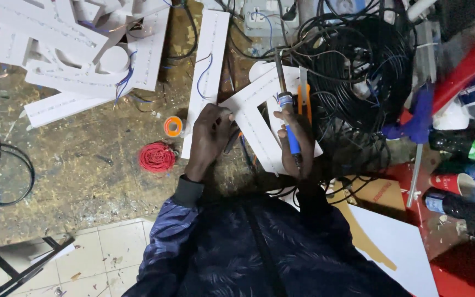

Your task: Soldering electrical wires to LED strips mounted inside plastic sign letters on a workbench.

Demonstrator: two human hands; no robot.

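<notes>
**Soldering iron in my right hand, white letter piece under my left**

Between my two hands lies a white angular letter piece (257,113), flat on the worn workbench (83,159). My right hand (295,146) is wrapped shut around the blue handle of a soldering iron (286,110), whose dark metal shaft points away from me, across the white piece towards the cables. My left hand (210,137) rests on the near left edge of the same piece, fingers curled and pressed down on it; something thin and dark shows just under that hand, but I cannot tell what it is.

Just right of the iron's shaft lies an orange utility knife (305,99), touching the white piece. Just left of my left hand sits a small orange tape roll (174,126), and nearer to me than that, a coil of red wire (157,157). Beyond my left hand a long white strip (209,60) with a blue wire on it runs away from me. Further left and beyond are stacked white letter shapes (83,55). Right of my right hand spreads a big tangle of black cable (358,71), then a blue glue gun (418,118) and several dark bottles (460,176).
</notes>
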